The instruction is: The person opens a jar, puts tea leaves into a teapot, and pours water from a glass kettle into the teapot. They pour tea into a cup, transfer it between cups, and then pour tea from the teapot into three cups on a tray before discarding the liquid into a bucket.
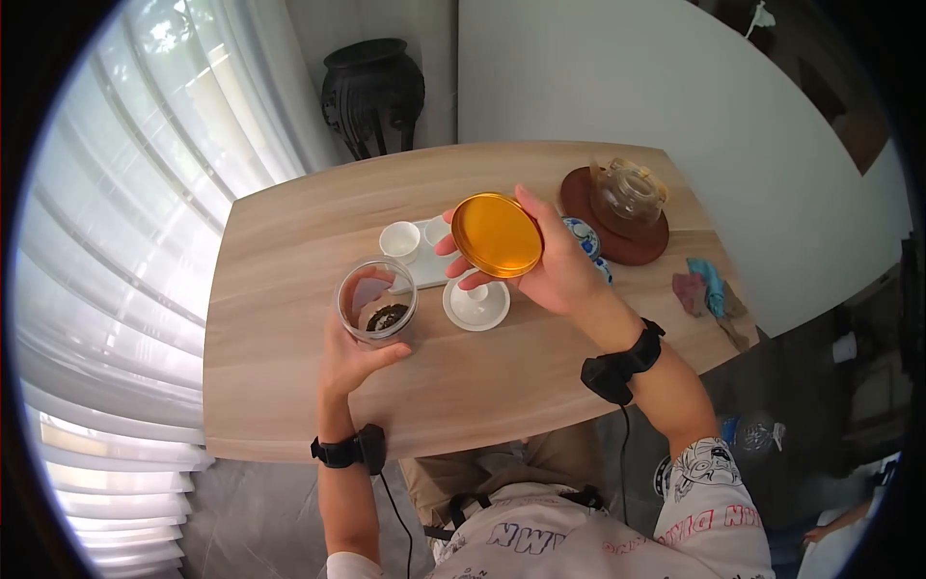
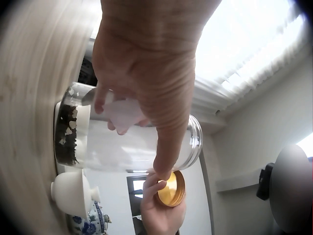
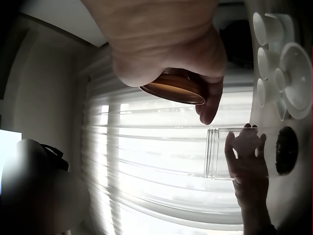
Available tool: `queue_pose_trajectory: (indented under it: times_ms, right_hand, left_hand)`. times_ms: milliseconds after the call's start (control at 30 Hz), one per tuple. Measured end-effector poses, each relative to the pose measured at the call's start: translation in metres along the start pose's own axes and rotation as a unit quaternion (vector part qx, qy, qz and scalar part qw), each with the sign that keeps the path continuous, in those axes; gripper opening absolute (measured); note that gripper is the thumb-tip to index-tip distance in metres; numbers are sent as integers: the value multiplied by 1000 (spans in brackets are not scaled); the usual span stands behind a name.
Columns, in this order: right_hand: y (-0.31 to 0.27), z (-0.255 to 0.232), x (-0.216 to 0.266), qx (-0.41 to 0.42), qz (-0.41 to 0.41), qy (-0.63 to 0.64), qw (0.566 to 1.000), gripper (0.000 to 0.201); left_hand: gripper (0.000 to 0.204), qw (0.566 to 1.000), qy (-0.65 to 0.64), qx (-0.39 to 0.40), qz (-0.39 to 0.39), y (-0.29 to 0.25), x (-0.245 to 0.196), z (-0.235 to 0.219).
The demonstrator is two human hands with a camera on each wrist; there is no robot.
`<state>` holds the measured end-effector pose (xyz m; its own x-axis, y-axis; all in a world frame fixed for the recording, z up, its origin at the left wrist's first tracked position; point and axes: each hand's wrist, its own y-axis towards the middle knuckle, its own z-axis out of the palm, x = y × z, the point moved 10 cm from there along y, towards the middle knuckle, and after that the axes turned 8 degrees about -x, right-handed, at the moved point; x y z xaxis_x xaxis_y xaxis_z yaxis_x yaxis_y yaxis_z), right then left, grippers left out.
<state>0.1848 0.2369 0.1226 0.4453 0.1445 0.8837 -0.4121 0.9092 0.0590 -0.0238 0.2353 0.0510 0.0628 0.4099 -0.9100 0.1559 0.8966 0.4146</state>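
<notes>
Head view: left hand (image 1: 355,359) curled round the jar (image 1: 377,299) over the worktop (image 1: 270,376), right hand (image 1: 559,265) pinching the gold lid (image 1: 497,234); a slip could drop it on the lidded cup (image 1: 476,306)! Left wrist: jar upright; one knock could scatter the leaves (image 2: 67,134). Right wrist: lid apart from jar.

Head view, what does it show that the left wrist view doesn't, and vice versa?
Only head: the glass teapot on a brown board, and a blue cloth.
Only left wrist: a blurred grey shape, right edge.
Both: left hand holding the clear jar with dark leaves, right hand holding the gold lid, and the white lidded bowl.
</notes>
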Motion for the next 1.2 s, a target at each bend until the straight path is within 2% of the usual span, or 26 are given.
queue_pose_trajectory:
  times_ms: [67, 167, 233, 300, 367, 467, 567, 667, 767, 867, 933, 1000, 1033, 1133, 1200]
  right_hand:
    - [-35, -19, 8, 10, 30, 80, 996, 75]
    - [-100, -73, 6, -77, -17, 15, 997, 74]
    - [-146, -119, -9, -195, 36, -71, 977, 70]
    - [-190, -168, -26, -296, 98, -61, 948, 59]
    - [-230, -220, -38, -445, 89, -122, 883, 46]
    - [-253, -239, -28, -448, 158, -290, 831, 36]
    - [-254, -242, -8, -424, 160, -456, 766, 34]
    - [-251, -236, 22, -410, 95, -627, 656, 29]
    - [-239, -207, 54, -399, -4, -728, 558, 27]
    - [-196, -168, 79, -395, -93, -678, 613, 27]
    - [-157, -150, 83, -357, -156, -655, 648, 27]
    - [-122, -133, 83, -316, -202, -653, 658, 26]
    - [-109, -130, 81, -306, -201, -667, 649, 27]
    - [-81, -127, 75, -282, -198, -709, 615, 29]
    - [-74, -129, 72, -278, -197, -727, 596, 28]
  left_hand:
    - [109, 1000, -16, -8, -10, -1, -1, 2]
    - [112, 1000, 4, -8, -13, 0, -1, 0]
    - [113, 999, 29, -5, -16, 1, -1, -1]
    - [115, 999, 23, -10, -20, -1, 4, -2]
    - [116, 999, 17, -10, -29, -2, 8, -2]
    - [120, 998, 10, -5, -55, -4, 12, 1]
    - [122, 998, 4, -4, -70, -4, 12, 3]
    - [121, 998, 14, -1, -54, -4, 17, 1]
    - [124, 998, 39, 7, -56, -4, 20, 0]
    - [126, 997, 50, 10, -58, -5, 22, 1]
    - [127, 997, 57, 15, -49, -7, 26, -2]
    - [127, 998, 51, 19, -33, -8, 21, -1]
    - [128, 998, 48, 20, -26, -11, 18, -2]
    - [120, 979, 171, -107, 38, -36, -16, -28]
    - [104, 954, 231, -168, 91, -56, -55, -35]
